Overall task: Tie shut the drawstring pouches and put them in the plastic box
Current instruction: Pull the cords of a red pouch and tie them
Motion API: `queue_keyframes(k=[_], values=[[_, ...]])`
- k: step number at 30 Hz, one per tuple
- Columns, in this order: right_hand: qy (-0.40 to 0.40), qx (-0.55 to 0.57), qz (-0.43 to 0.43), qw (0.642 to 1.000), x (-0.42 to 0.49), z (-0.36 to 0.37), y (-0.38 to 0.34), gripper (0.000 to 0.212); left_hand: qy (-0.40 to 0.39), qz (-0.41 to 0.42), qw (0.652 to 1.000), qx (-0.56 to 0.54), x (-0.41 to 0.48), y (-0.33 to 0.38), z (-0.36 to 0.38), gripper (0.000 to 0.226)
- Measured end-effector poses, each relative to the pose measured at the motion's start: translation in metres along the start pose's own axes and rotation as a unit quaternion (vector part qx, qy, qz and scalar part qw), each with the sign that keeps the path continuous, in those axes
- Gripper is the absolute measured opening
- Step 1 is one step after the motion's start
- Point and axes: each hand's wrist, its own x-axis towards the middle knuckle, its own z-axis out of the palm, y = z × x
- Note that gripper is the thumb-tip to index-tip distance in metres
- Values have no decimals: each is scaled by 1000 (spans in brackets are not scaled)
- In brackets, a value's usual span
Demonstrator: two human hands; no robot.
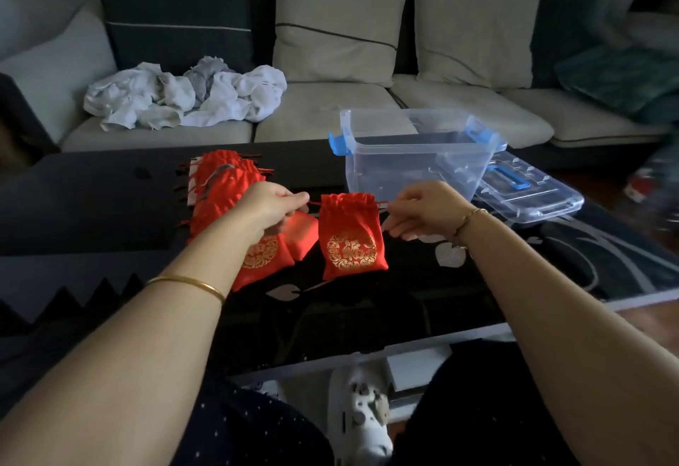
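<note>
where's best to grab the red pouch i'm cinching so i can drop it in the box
Take it by the gathered neck, coming from above. The red pouch is upright between the left hand and right hand, which pinch its strings; the neck is bunched narrow while the body is wide and slack. The plastic box is open-topped.

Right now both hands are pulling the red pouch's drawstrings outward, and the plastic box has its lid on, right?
No: the head view shows the lid off, lying beside the open plastic box. The left hand and right hand do pull the drawstrings of the red pouch outward.
</note>
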Motion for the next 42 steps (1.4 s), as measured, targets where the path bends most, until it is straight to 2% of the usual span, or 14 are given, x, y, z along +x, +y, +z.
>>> queue_keyframes(k=[6,10,13,15,18,21,22,24,27,29,31,33,39,42], values=[[86,62,56,993,1,10,10,34,16,-23,999,-29,2,-12,-1,37],[14,299,122,946,10,21,11,32,19,-89,992,-90,4,-16,1,40],[-19,392,162,905,15,28,6,30,-12,-201,945,-259,4,-14,4,37],[12,441,182,879,22,30,9,31,-6,-242,902,-357,6,-12,4,37],[101,518,187,828,32,24,16,36,29,-243,861,-446,10,-13,0,41],[153,558,184,794,41,22,21,39,72,-215,855,-467,11,-13,-1,38],[168,554,172,797,42,22,20,39,83,-196,857,-469,11,-10,0,37],[207,474,121,847,44,23,16,34,92,-130,877,-453,10,-2,3,36],[220,280,-12,935,36,24,-2,30,36,-12,926,-375,6,13,9,40],[216,137,-109,961,26,25,-18,27,2,43,946,-322,1,20,12,38],[220,29,-189,957,18,28,-32,25,-13,83,960,-267,-4,24,15,29],[218,-11,-241,946,12,31,-41,25,-27,118,972,-203,-9,27,19,16],[146,-30,-323,935,1,43,-58,23,-47,183,978,-90,-17,35,30,6],[154,33,-297,942,3,44,-56,28,-48,187,978,-77,-18,36,32,16]])
